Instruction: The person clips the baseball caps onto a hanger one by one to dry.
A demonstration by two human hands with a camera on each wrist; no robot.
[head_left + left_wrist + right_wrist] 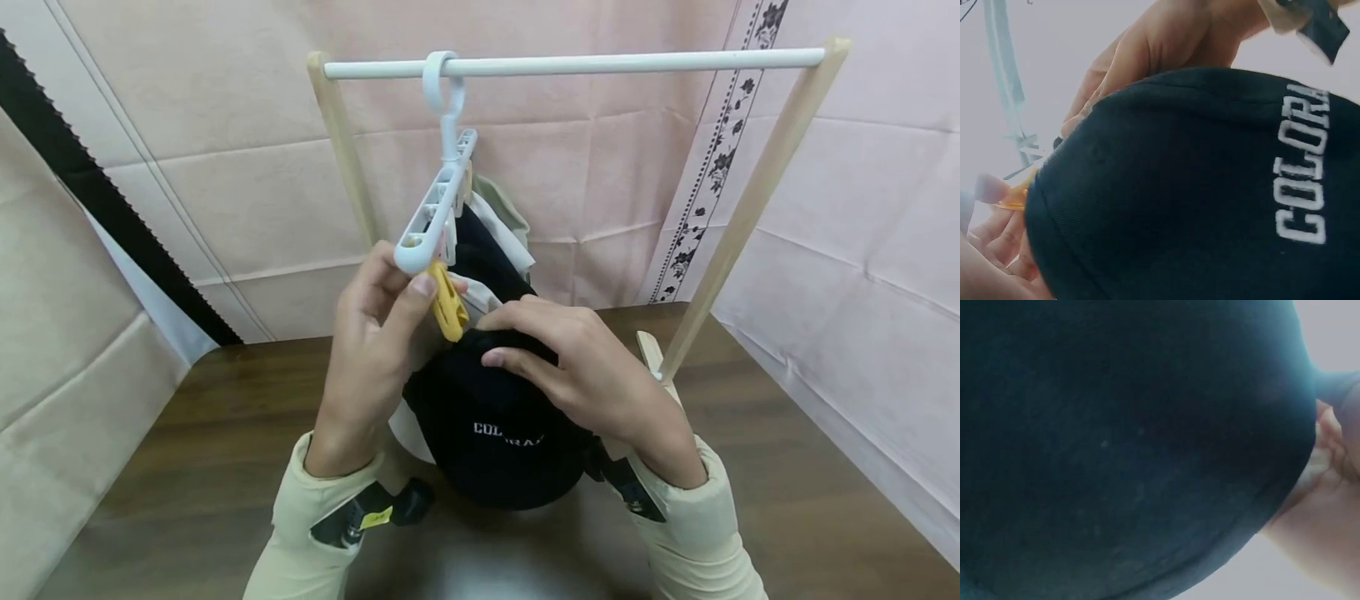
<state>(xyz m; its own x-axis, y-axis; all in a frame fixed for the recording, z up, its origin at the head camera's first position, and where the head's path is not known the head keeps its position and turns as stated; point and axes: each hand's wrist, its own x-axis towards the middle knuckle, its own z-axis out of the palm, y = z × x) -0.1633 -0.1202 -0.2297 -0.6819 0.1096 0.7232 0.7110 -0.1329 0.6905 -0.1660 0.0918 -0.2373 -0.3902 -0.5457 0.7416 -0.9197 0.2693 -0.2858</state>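
My left hand [367, 354] pinches a yellow clothes peg [449, 310] below the near end of a light-blue hanger [435, 218]. A black cap [487, 408] with white lettering hangs just beneath, its front towards me. With thumb and fingers, my right hand [592, 362] grips the cap's upper edge. In the left wrist view the cap [1166, 187] fills most of the frame, and the peg [1017, 197] shows at its left edge. The right wrist view is mostly dark cap cloth [1135, 444]. Whether the peg bites on the cap is hidden.
The hanger hooks over a white rod [585, 63] on a wooden frame, whose right post [750, 221] slants beside my right arm. Behind the cap hang dark, white [504, 237] and olive [498, 204] cloth pieces. Below lies a brown wooden table [202, 467]; pale cloth [247, 133] surrounds it.
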